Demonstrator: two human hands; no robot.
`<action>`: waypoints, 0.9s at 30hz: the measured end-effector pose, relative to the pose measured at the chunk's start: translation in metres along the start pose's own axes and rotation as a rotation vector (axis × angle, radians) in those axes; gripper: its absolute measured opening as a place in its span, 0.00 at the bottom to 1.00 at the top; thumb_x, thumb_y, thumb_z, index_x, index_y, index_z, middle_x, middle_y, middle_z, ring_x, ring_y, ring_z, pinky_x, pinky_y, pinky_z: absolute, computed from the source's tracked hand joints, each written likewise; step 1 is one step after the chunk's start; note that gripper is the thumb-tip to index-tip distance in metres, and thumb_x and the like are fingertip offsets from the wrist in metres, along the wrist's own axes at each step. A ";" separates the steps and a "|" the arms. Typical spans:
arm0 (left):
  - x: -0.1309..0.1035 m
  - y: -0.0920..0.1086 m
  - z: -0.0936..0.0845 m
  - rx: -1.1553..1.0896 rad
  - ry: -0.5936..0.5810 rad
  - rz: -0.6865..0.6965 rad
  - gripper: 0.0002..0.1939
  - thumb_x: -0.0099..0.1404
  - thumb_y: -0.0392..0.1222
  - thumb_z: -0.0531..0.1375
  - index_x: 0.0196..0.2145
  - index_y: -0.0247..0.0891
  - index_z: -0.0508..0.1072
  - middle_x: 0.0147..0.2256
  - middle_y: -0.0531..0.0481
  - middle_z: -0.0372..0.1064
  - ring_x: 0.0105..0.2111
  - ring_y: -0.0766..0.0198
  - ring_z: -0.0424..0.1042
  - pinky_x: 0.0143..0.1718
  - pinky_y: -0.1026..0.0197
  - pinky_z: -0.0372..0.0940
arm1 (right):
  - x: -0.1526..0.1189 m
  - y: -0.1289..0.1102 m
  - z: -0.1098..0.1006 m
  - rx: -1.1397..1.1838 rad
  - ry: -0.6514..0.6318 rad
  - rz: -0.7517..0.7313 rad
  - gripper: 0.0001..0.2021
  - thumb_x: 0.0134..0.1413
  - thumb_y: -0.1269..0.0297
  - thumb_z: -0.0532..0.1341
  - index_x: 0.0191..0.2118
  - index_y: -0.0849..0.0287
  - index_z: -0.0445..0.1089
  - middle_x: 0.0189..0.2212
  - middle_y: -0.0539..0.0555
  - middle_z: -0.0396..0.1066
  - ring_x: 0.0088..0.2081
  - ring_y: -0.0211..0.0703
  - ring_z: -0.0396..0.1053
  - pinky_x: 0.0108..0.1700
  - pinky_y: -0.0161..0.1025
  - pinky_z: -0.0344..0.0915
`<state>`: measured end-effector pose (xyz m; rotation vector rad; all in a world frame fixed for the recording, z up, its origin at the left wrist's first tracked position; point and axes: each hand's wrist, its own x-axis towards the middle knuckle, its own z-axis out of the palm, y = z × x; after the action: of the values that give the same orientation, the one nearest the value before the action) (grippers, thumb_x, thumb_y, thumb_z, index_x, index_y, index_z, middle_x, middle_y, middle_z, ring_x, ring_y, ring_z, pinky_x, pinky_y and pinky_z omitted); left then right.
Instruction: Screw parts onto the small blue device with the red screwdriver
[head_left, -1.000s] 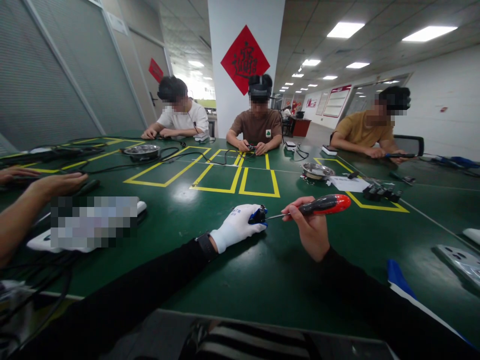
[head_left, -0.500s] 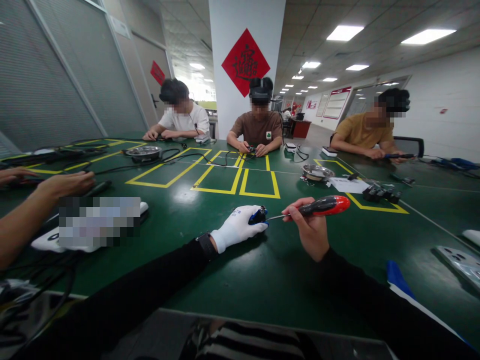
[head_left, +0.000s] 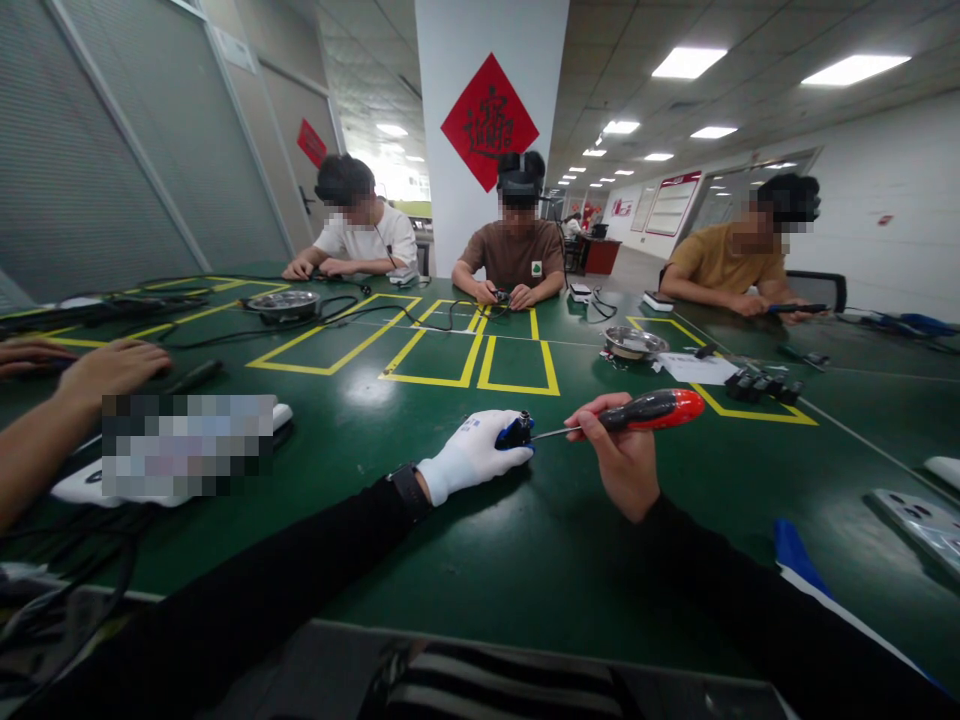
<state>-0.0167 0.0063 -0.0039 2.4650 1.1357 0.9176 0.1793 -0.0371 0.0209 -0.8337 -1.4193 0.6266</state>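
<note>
My left hand (head_left: pixel 474 452), in a white glove with blue fingertips, is closed around a small black part (head_left: pixel 514 432) with a round metal piece on top. The glove covers much of the part, so its kind is unclear. My right hand (head_left: pixel 619 456) is bare and grips a screwdriver (head_left: pixel 654 411) with a black and red handle. Its thin shaft runs left, nearly level, and the tip meets the right side of the black part. Whether the tip sits in a screw cannot be made out. Both hands are just above the green table (head_left: pixel 420 560).
Metal bowls (head_left: pixel 634 343) stand farther back. Several black parts (head_left: pixel 763 385) lie by a white paper (head_left: pixel 694 368) at right. A blue and white glove (head_left: pixel 802 556) lies near my right forearm. At left, a co-worker's hand (head_left: pixel 112 372) is beside a white, blurred object (head_left: pixel 282 412). Other people sit opposite.
The view has shifted very slightly. My hands, the black part and the screwdriver keep nearly the same pose. The co-worker's hand at left has moved a little left and lies flatter.
</note>
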 end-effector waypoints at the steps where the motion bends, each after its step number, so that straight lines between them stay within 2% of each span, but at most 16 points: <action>1: 0.000 0.000 0.000 -0.005 0.003 0.004 0.16 0.58 0.50 0.60 0.41 0.38 0.72 0.39 0.48 0.72 0.41 0.58 0.70 0.45 0.58 0.63 | 0.000 0.001 0.000 -0.002 0.002 -0.001 0.07 0.54 0.61 0.62 0.35 0.58 0.64 0.29 0.50 0.71 0.28 0.39 0.71 0.34 0.40 0.68; 7: 0.001 0.005 -0.006 -0.031 -0.033 -0.029 0.14 0.60 0.50 0.58 0.36 0.38 0.73 0.34 0.50 0.71 0.36 0.60 0.69 0.40 0.61 0.63 | 0.000 0.000 0.000 -0.015 0.007 -0.013 0.06 0.54 0.62 0.61 0.35 0.57 0.64 0.29 0.50 0.71 0.28 0.40 0.70 0.34 0.41 0.68; 12: 0.001 0.007 -0.007 -0.046 -0.029 -0.038 0.12 0.60 0.49 0.58 0.32 0.38 0.72 0.31 0.52 0.70 0.32 0.62 0.67 0.35 0.62 0.62 | 0.002 -0.006 0.000 -0.062 -0.042 -0.119 0.04 0.53 0.64 0.62 0.31 0.56 0.67 0.36 0.53 0.73 0.43 0.46 0.70 0.51 0.49 0.63; 14: 0.000 0.007 -0.007 -0.044 -0.025 -0.033 0.11 0.60 0.49 0.58 0.31 0.38 0.71 0.29 0.53 0.69 0.31 0.63 0.67 0.34 0.63 0.61 | 0.003 -0.005 0.001 0.046 -0.103 -0.076 0.03 0.53 0.64 0.62 0.33 0.55 0.67 0.33 0.51 0.72 0.39 0.44 0.71 0.51 0.50 0.64; 17: 0.000 0.009 -0.007 -0.027 -0.021 -0.022 0.11 0.60 0.49 0.58 0.30 0.38 0.71 0.29 0.53 0.68 0.31 0.62 0.66 0.35 0.63 0.61 | 0.004 -0.001 0.004 0.254 -0.155 0.032 0.06 0.54 0.63 0.61 0.39 0.52 0.64 0.25 0.45 0.66 0.27 0.37 0.68 0.46 0.48 0.67; 19: 0.001 0.010 -0.008 -0.016 -0.023 -0.017 0.11 0.59 0.49 0.58 0.30 0.38 0.71 0.29 0.52 0.68 0.32 0.62 0.66 0.35 0.62 0.61 | 0.003 -0.002 0.007 0.332 -0.162 0.069 0.09 0.56 0.62 0.59 0.43 0.50 0.62 0.25 0.44 0.63 0.24 0.35 0.65 0.46 0.48 0.68; 22: 0.001 0.012 -0.008 -0.010 -0.026 -0.019 0.11 0.59 0.49 0.58 0.30 0.38 0.70 0.30 0.52 0.68 0.33 0.62 0.66 0.36 0.62 0.60 | 0.000 -0.007 0.009 0.348 -0.168 0.069 0.14 0.57 0.61 0.57 0.50 0.47 0.60 0.31 0.46 0.64 0.29 0.38 0.68 0.47 0.50 0.67; 24: 0.001 0.011 -0.008 -0.014 -0.028 -0.019 0.11 0.59 0.49 0.58 0.30 0.38 0.70 0.30 0.52 0.68 0.32 0.62 0.66 0.35 0.62 0.60 | -0.003 -0.011 0.009 0.263 -0.176 0.023 0.16 0.57 0.61 0.56 0.51 0.46 0.61 0.37 0.50 0.66 0.35 0.42 0.70 0.48 0.52 0.67; 27: 0.001 0.010 -0.007 -0.025 -0.038 -0.024 0.11 0.59 0.49 0.57 0.29 0.38 0.69 0.28 0.53 0.68 0.31 0.62 0.66 0.35 0.62 0.60 | -0.006 -0.014 0.007 0.024 -0.158 -0.097 0.10 0.55 0.63 0.60 0.44 0.50 0.68 0.43 0.54 0.68 0.48 0.50 0.68 0.52 0.55 0.63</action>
<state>-0.0148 0.0000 0.0069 2.4332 1.1322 0.8686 0.1706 -0.0491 0.0281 -0.7046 -1.5820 0.6452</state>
